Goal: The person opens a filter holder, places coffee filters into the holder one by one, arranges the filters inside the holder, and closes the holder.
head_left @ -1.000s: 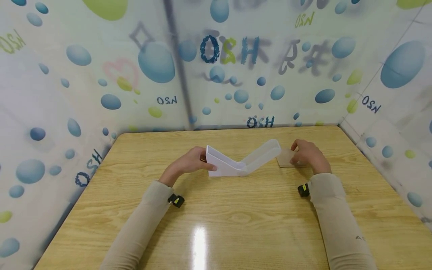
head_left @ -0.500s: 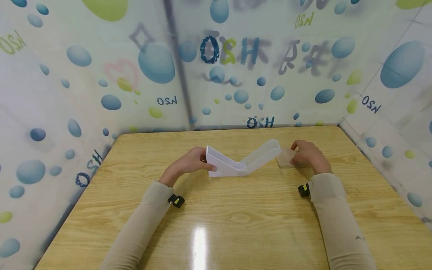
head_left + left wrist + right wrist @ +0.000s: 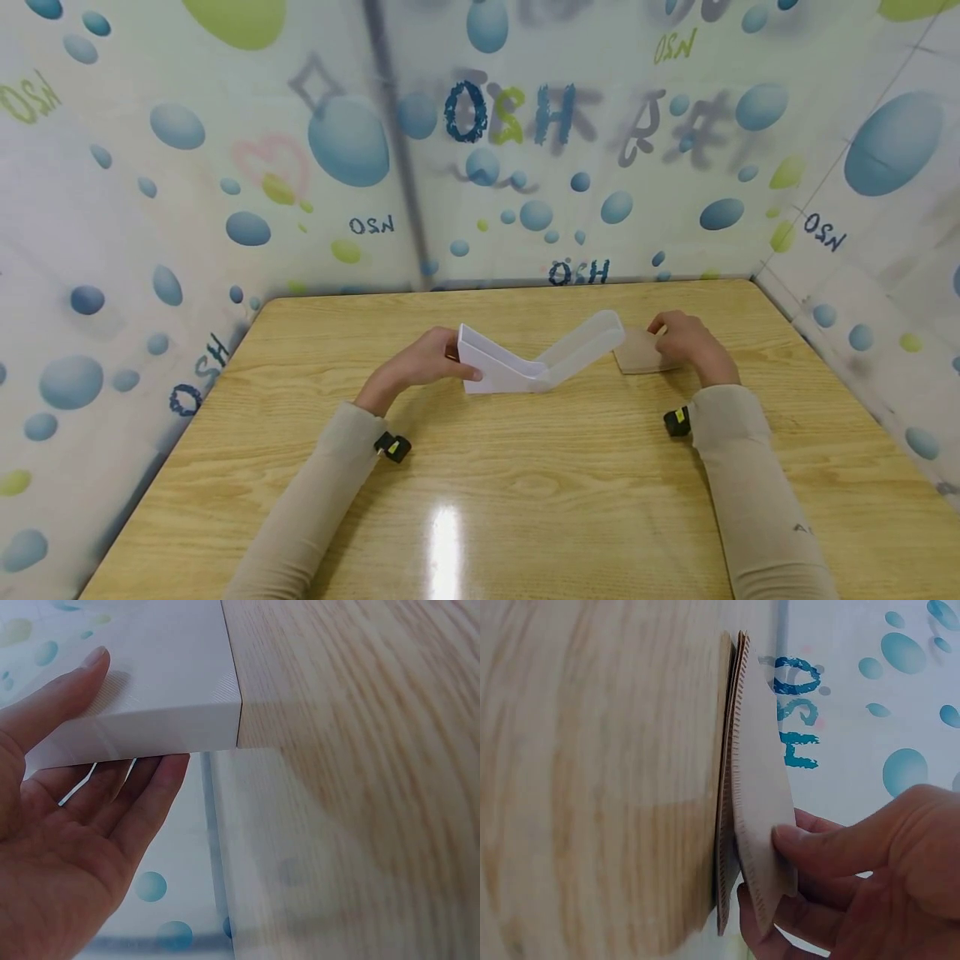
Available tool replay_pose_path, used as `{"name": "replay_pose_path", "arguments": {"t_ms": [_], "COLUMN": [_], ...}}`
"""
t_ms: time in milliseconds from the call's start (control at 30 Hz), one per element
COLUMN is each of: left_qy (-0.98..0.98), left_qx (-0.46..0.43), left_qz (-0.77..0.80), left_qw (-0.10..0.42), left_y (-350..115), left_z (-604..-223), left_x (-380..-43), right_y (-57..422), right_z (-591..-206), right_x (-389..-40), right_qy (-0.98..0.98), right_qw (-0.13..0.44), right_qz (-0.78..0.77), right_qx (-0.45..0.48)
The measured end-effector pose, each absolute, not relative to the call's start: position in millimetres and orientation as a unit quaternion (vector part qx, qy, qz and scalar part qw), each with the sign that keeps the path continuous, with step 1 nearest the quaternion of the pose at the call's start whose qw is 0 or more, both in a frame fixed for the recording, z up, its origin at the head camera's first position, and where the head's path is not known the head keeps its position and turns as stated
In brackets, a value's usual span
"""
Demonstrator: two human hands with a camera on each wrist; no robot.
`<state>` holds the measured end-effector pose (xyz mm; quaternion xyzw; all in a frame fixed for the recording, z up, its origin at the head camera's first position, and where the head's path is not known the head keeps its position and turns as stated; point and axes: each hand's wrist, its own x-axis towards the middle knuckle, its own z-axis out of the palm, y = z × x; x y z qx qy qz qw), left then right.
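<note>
My left hand [image 3: 426,358] holds the back end of a white open-topped box [image 3: 491,372], which stands on the table with its hinged translucent lid [image 3: 588,348] swung out to the right. In the left wrist view, the thumb lies along one broad face of the box [image 3: 172,675] and the fingers are behind it. Just right of the lid are flat brown paper coffee filters [image 3: 636,352] with crimped edges. My right hand [image 3: 688,340] pinches the upper filters [image 3: 761,780] between thumb and fingers; they stand slightly apart from the lower filters [image 3: 725,832] against the table. How many are pinched, I cannot tell.
The wood-grain table [image 3: 510,483] reaches to a patterned wall [image 3: 525,200] at the back and another patterned wall [image 3: 862,275] on the right. Each sleeve cuff carries a small black camera, one on the left [image 3: 393,447] and one on the right [image 3: 677,422].
My right hand has shifted slightly right over the filters, and its fingers have drawn in, so more of the brown paper shows. The left hand and the white box have stayed put.
</note>
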<state>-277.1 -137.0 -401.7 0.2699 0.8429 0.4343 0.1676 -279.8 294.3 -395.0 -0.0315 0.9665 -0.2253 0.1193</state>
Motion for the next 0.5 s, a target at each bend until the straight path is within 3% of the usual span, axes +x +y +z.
{"name": "replay_pose_path", "arguments": {"t_ms": [500], "left_qy": [0.842], "left_qx": [0.271], "left_qz": [0.436], "left_qw": [0.167], "left_y": [-136.3], "left_z": [-401.3], "left_x": [-276.6], "right_y": [297.2], "right_z": [-395.9], "right_x": [-283.4], "right_qy": [0.963], "right_qw": [0.099], "right_qz": [-0.248], "right_qx": [-0.020]}}
